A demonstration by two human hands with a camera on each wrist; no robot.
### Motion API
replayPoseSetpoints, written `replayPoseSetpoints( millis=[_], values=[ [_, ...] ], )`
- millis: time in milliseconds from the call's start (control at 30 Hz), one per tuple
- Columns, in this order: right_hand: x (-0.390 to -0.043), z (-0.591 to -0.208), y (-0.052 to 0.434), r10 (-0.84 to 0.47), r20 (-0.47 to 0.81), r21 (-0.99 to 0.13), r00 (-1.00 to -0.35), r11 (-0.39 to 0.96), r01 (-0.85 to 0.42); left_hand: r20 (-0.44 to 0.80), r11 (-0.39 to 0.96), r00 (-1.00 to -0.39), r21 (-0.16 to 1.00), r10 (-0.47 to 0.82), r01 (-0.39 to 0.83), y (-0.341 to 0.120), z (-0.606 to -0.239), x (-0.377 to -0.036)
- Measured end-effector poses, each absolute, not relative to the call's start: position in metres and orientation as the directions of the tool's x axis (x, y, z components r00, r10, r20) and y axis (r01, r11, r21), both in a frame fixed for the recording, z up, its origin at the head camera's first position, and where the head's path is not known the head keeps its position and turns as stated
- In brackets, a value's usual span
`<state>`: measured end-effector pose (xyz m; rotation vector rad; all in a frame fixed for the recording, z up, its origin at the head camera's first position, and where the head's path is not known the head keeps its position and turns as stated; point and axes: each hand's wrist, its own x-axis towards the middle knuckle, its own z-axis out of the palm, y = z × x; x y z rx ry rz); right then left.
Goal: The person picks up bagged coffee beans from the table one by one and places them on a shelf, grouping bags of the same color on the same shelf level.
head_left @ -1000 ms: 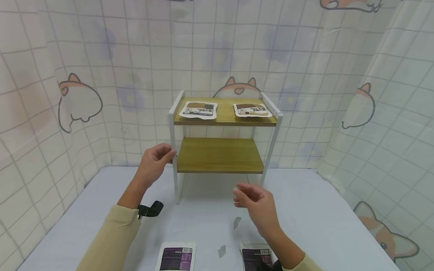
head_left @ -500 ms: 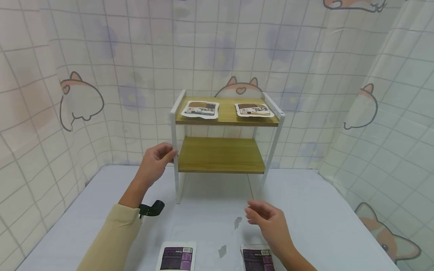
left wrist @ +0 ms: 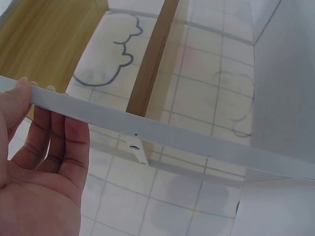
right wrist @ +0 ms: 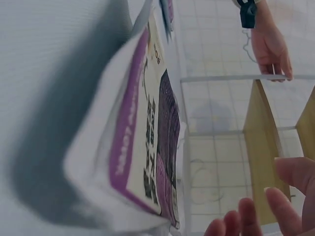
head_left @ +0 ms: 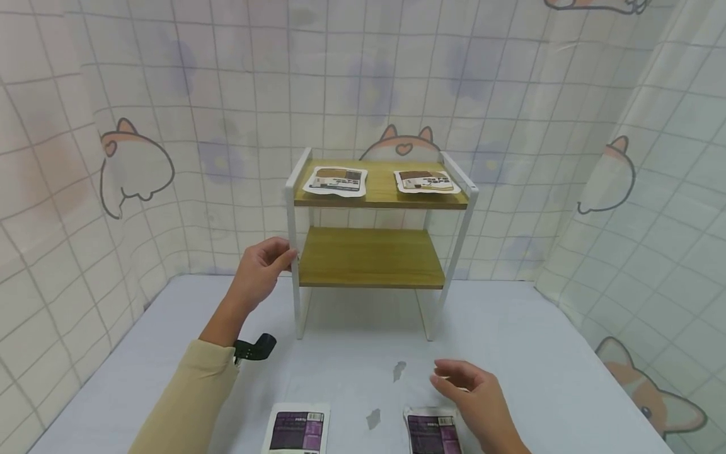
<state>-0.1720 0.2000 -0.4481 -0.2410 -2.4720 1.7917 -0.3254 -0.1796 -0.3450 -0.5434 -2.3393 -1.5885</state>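
A two-tier shelf rack point(head_left: 371, 257) with wood-coloured boards and a white frame stands at the table's back. My left hand point(head_left: 256, 272) holds its left front post point(left wrist: 192, 139), thumb on one side and fingers on the other, in the left wrist view. My right hand point(head_left: 476, 398) is over the table just right of a white packet with a purple label point(head_left: 433, 434), fingers loosely bent and nothing between them. In the right wrist view this packet point(right wrist: 152, 132) lies close by the fingertips point(right wrist: 246, 209). Its twin packet point(head_left: 296, 430) lies at the front left.
Two white packets with brown labels, a left one point(head_left: 336, 181) and a right one point(head_left: 426, 181), lie on the top board. Two grey patches point(head_left: 399, 371) mark the white table point(head_left: 510, 340). A printed grid curtain point(head_left: 238, 75) surrounds the table.
My right hand has moved down and to the right, away from the rack and beside the front right packet. My left hand stays on the post.
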Motion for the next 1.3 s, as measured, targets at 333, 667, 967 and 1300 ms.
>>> replayPoseSetpoints(
  millis=[333,667,967,1300],
  values=[
    [-0.162,-0.454,0.215,0.109,-0.157,-0.846,-0.982,0.498,0.191,0.422,0.336,-0.893,0.828,0.155,0.449,-0.179,-0.344,-0.326],
    [-0.153,-0.456,0.217,0.090,-0.147,-0.831,-0.985,0.528,0.172,0.423,0.323,-0.895,0.834,0.144,0.447,-0.179,-0.344,-0.327],
    [-0.145,-0.460,0.225,0.062,-0.110,-0.811,-0.992,0.572,0.126,0.422,0.325,-0.895,0.834,0.147,0.446,-0.179,-0.346,-0.327],
    [-0.146,-0.469,0.226,0.076,-0.265,-0.743,-0.961,0.619,0.254,0.419,0.326,-0.896,0.835,0.146,0.444,-0.180,-0.345,-0.327]
  ],
)
